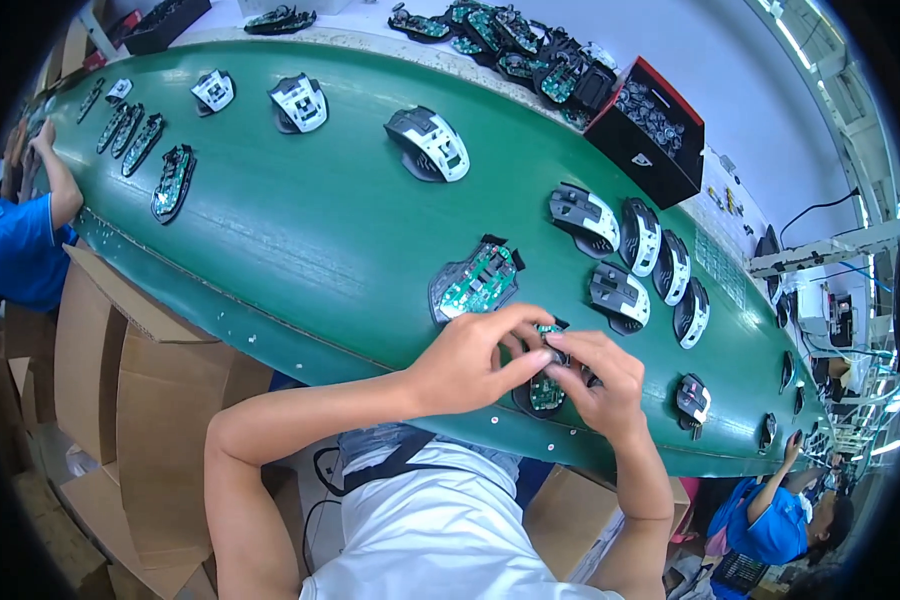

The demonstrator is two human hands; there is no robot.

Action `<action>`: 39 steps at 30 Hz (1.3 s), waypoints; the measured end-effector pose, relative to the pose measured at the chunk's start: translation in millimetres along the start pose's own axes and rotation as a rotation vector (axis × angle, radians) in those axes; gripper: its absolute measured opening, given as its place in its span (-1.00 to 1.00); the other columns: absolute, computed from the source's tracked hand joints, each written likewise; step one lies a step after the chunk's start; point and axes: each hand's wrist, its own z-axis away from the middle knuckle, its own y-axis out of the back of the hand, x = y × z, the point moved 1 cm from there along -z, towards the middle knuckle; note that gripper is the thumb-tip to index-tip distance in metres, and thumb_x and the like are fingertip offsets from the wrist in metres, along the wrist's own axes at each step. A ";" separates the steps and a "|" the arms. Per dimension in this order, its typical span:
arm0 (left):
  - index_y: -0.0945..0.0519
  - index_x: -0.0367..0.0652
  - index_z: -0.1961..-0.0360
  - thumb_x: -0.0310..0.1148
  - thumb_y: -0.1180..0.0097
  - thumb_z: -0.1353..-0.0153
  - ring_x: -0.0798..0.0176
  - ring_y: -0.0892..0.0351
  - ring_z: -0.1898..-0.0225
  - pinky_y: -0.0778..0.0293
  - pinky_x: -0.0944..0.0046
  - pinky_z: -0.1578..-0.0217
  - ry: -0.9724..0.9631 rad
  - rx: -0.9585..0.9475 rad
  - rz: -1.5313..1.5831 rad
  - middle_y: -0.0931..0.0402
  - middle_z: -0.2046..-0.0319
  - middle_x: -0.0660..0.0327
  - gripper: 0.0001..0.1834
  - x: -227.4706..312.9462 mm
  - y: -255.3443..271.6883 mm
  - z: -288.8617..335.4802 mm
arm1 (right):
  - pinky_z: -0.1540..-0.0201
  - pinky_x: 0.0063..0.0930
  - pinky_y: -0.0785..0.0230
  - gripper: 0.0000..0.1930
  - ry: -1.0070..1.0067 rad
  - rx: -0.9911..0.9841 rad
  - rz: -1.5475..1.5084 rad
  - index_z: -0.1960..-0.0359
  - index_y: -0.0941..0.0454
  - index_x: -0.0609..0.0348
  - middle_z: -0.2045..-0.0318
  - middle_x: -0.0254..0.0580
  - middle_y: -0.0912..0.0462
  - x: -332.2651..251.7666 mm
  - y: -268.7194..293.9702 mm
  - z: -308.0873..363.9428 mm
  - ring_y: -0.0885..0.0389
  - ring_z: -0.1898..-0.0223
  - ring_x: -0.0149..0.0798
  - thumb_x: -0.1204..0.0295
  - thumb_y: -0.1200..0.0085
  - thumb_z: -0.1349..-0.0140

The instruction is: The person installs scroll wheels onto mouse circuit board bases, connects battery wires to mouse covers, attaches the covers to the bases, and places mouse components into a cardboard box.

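Note:
Both my hands meet over a mouse base with a green circuit board near the belt's front edge. My left hand is closed, its thumb and fingertips bent in toward the board. From the right, the thumb and fingers of my right hand pinch a small dark part just above it. My fingers hide most of that part and the upper end of the base. Just beyond my left hand lies a second open mouse base, its green board facing up.
The green conveyor belt carries several black-and-white mouse shells. A black box of small parts and a pile of mouse boards stand along the far side. Cardboard boxes sit below left. People in blue work at both ends.

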 end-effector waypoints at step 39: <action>-0.54 -0.20 -0.06 -0.38 -0.26 -0.03 -0.02 -0.36 -0.22 -0.40 0.07 -0.06 -0.345 0.115 -0.854 -0.37 -0.21 0.08 -0.50 -31.6 -33.7 39.9 | 0.56 -0.48 -0.38 -0.66 -0.092 0.038 0.315 0.09 -0.63 0.20 0.59 -0.26 -0.56 6.5 -18.2 6.8 -0.53 0.63 -0.33 0.53 -0.34 -0.05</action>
